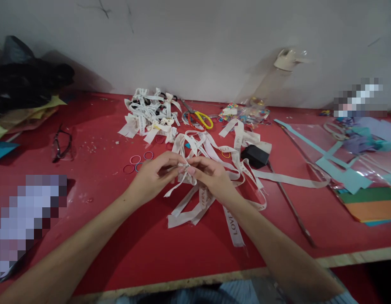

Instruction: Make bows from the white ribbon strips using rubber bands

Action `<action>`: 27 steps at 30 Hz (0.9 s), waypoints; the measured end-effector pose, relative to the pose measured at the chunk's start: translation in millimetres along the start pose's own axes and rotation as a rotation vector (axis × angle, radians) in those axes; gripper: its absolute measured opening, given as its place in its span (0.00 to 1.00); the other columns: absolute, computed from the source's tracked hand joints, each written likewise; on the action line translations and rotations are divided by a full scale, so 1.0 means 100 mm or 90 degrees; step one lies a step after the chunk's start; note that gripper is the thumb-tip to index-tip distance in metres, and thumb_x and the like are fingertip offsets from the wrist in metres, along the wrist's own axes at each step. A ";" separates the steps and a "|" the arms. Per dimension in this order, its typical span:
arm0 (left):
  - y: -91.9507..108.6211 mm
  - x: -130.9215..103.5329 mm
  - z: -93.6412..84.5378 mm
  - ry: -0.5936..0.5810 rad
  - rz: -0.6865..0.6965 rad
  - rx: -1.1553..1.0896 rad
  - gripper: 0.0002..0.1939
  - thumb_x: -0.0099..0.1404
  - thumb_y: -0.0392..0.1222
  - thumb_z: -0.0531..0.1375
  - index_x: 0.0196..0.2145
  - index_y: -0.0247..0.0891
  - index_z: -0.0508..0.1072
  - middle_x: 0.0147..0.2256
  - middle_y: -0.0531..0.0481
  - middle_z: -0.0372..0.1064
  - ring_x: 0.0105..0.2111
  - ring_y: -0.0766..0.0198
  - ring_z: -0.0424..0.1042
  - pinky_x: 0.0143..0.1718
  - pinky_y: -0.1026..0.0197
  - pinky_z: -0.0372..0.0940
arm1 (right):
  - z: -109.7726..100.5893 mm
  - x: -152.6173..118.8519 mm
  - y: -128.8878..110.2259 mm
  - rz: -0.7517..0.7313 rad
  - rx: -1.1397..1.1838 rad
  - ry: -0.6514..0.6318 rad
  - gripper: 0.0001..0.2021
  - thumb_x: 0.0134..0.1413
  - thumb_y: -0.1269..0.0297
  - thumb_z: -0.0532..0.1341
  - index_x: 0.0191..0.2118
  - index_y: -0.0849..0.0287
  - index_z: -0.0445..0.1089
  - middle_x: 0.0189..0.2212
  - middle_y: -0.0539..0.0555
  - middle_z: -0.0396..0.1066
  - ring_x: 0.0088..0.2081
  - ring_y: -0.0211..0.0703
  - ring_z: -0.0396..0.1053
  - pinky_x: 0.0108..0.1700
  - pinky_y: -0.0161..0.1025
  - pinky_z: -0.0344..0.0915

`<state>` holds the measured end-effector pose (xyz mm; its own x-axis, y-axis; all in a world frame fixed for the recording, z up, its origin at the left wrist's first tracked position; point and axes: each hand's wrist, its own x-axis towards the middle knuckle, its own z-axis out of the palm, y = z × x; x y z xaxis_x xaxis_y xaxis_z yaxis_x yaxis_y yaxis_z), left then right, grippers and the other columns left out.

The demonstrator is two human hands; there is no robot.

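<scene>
My left hand [157,174] and my right hand [212,173] meet over the middle of the red table, fingertips pinched together on a white printed ribbon [184,168]. A narrow end of it hangs down below the fingers. Whether a hair elastic is inside the pinch cannot be made out. Under and behind my hands lie loose lengths of printed ribbon [200,207]. Several coloured hair elastics [135,160] rest just left of my left hand. Behind them sits a pile of white ribbon bows [151,112], some with dark bands showing.
Yellow- and red-handled scissors [200,119] lie behind my hands. A black block [255,156] and a thin rod [293,207] are to the right, near coloured paper sheets [369,207]. Eyeglasses [61,143] lie left. A white wall [195,50] closes off the back.
</scene>
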<state>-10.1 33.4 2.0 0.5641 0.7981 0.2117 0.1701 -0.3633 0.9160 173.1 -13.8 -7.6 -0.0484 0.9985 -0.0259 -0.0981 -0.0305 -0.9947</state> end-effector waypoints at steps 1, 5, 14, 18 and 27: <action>0.00 0.00 0.00 -0.004 0.002 0.007 0.07 0.66 0.44 0.60 0.41 0.41 0.71 0.36 0.52 0.75 0.34 0.67 0.76 0.34 0.68 0.68 | 0.00 0.00 0.01 0.003 -0.014 -0.007 0.12 0.49 0.58 0.68 0.39 0.57 0.73 0.31 0.48 0.71 0.30 0.34 0.67 0.34 0.33 0.66; -0.02 0.00 0.00 -0.010 0.013 0.082 0.08 0.66 0.42 0.59 0.43 0.43 0.70 0.40 0.52 0.77 0.40 0.66 0.77 0.39 0.69 0.69 | 0.00 -0.01 0.04 -0.025 -0.087 0.003 0.10 0.51 0.58 0.67 0.37 0.56 0.72 0.30 0.48 0.71 0.30 0.36 0.67 0.35 0.35 0.66; 0.01 -0.02 -0.05 -0.045 0.005 0.291 0.10 0.67 0.42 0.56 0.46 0.43 0.68 0.39 0.50 0.78 0.38 0.61 0.77 0.39 0.62 0.67 | 0.03 -0.05 0.03 -0.169 -0.282 0.059 0.06 0.56 0.62 0.63 0.37 0.58 0.71 0.33 0.52 0.72 0.36 0.41 0.69 0.40 0.39 0.66; 0.00 -0.01 -0.05 -0.065 -0.010 0.320 0.11 0.66 0.40 0.56 0.46 0.43 0.67 0.39 0.51 0.78 0.37 0.61 0.76 0.38 0.62 0.65 | 0.03 -0.05 0.02 -0.242 -0.344 0.033 0.03 0.57 0.66 0.62 0.36 0.58 0.71 0.34 0.52 0.73 0.36 0.42 0.69 0.41 0.39 0.65; 0.00 -0.01 -0.06 -0.064 0.014 0.349 0.08 0.65 0.40 0.56 0.44 0.42 0.67 0.37 0.51 0.76 0.36 0.61 0.76 0.35 0.63 0.63 | 0.02 -0.05 0.02 -0.230 -0.347 0.025 0.03 0.57 0.66 0.62 0.37 0.57 0.71 0.34 0.53 0.73 0.36 0.42 0.70 0.41 0.39 0.66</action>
<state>-15.5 35.1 3.9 0.6417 0.7477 0.1707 0.5383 -0.5977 0.5942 170.9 -19.0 -9.3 -0.0699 0.9426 0.3266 0.4173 0.3250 -0.8487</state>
